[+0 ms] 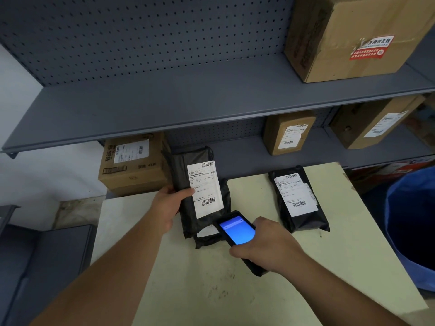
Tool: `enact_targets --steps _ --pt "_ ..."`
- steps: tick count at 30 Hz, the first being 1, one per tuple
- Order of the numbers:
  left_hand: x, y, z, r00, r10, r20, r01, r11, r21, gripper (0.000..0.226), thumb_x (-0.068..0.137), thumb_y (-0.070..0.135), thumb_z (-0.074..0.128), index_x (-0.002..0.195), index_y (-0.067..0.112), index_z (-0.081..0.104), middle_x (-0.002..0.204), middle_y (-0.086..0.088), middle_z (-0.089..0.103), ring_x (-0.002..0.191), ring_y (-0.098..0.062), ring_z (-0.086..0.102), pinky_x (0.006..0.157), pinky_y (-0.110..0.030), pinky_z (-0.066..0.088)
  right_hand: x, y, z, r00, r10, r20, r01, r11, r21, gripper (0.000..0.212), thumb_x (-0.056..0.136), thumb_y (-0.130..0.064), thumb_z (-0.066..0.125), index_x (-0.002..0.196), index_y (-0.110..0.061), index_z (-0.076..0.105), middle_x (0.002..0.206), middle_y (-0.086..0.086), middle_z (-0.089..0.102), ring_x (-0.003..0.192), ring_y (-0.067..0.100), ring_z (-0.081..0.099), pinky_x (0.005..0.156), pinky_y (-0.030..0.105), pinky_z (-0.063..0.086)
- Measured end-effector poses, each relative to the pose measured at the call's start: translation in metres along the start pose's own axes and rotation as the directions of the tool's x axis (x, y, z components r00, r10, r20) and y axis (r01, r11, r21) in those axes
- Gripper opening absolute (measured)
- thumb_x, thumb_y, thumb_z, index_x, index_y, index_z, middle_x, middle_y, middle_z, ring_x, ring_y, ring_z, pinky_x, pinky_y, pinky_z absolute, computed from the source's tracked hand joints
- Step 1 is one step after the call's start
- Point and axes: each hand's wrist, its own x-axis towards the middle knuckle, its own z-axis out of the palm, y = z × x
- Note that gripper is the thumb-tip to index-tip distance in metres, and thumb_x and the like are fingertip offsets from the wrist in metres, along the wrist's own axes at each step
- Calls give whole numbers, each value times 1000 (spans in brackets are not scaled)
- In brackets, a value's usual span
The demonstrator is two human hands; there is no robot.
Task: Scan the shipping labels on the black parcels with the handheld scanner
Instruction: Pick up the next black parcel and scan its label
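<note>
The right hand is gripping the scanner, fingers wrapped around its lower body, screen glowing blue and facing up. The scanner is a hard, dark slab with rounded corners; its nose is pointing toward the lifted parcel. The left hand is clasping the raised parcel by its left edge, thumb lying across the front near the label, fingers hidden behind.

This parcel is a black plastic mailer, glossy and creased, apparently soft and light, since a one-sided pinch is holding it upright. The film is likely slippery; an edge grip clear of the barcode seems soundest, and pulling the label flat should aid reading. The white paper label is looking smooth, barcodes at top and bottom.

A second parcel is lying on the table, partly under the raised one and the scanner. A third parcel is lying flat to the right, label up, well apart. The table top is pale, matte and scuffed.

Beyond, cardboard boxes are sitting on grey metal shelves backed by pegboard.
</note>
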Motion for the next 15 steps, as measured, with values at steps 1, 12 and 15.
enact_targets --steps 1,12,15 --pt "0 -1 3 1000 -9 3 9 1000 2 46 86 13 84 129 10 67 122 -6 77 110 -25 71 101 -42 55 0 2 -1 1000 2 -4 -2 1000 6 49 66 -52 81 88 -21 49 86 -7 58 70 12 56 55 27 39" --pt "5 -23 74 991 -108 76 104 993 57 41 84 28 86 121 16 72 107 -4 83 97 -24 78 74 -34 58 12 43 -30 996 66 -63 -59 992 108 50 66 -50 86 90 -21 52 88 -3 63 76 14 64 59 27 47" --pt "4 -28 98 986 -135 99 128 989 81 34 86 29 83 117 16 74 104 -4 83 94 -23 78 74 -35 60 16 54 -37 992 87 -92 -77 990 115 50 66 -50 86 90 -21 53 86 -4 62 72 12 61 57 27 44"
